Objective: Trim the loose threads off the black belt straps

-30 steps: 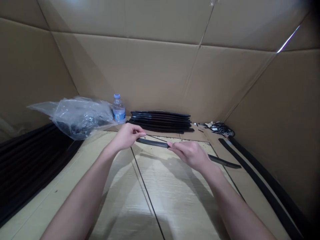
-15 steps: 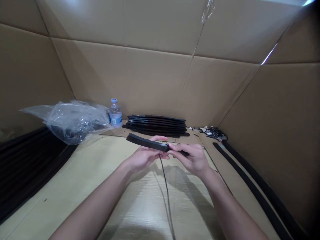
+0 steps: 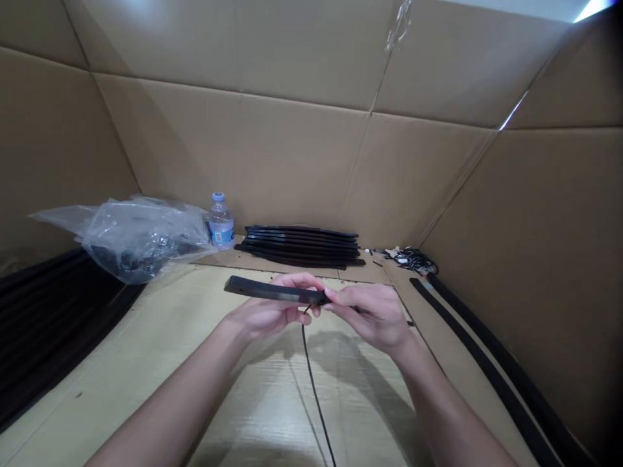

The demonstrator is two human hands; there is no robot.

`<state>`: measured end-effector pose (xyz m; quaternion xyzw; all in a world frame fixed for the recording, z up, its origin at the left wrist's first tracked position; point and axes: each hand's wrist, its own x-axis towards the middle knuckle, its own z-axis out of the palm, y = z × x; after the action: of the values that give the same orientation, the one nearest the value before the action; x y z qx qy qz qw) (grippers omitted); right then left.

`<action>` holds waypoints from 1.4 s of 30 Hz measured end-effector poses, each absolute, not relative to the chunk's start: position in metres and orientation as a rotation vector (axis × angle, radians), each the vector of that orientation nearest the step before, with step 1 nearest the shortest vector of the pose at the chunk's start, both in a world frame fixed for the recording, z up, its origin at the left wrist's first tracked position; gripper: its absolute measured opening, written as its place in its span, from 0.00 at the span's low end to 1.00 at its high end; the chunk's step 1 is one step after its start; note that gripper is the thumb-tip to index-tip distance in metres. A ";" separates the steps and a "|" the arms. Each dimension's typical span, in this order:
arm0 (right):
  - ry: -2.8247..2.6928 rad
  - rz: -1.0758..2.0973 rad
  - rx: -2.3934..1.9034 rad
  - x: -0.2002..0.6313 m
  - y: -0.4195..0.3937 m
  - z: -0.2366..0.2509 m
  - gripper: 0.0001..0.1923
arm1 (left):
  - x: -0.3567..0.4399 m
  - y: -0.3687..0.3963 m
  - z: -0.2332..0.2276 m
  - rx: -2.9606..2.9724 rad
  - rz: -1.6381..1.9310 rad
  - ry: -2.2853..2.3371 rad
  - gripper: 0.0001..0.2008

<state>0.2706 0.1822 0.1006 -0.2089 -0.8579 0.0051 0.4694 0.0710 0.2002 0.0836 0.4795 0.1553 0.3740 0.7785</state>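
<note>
Thin black cord (image 3: pixel 311 370) hangs down toward the camera from where both grips meet, above the pale wood-grain desk (image 3: pixel 243 402). Left hand (image 3: pixel 265 314) cups and right hand (image 3: pixel 377 314) pinches the flat black plastic strip (image 3: pixel 272 292); its long axis runs left-right, free end sticking out left past the left hand. Beyond: stack of black strips (image 3: pixel 302 245), clear water bottle (image 3: pixel 220 222).

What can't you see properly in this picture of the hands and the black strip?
Head view only:
- The black strip: its right end is hidden inside the right hand; the left hand covers its middle.
- The thin black cord: its lower end is cut off by the bottom edge.
- The plastic bag: its dark contents are blurred by crinkled film.
- The small parts in the far corner: too small.
</note>
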 end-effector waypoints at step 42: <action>-2.036 -0.381 -1.042 0.279 0.195 0.085 0.10 | 0.099 0.193 0.075 2.114 1.306 1.025 0.10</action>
<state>0.2786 0.1950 0.0847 -0.4119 -0.8049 -0.1505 0.3998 0.0986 0.1932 0.0754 0.7663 0.3715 0.4735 0.2247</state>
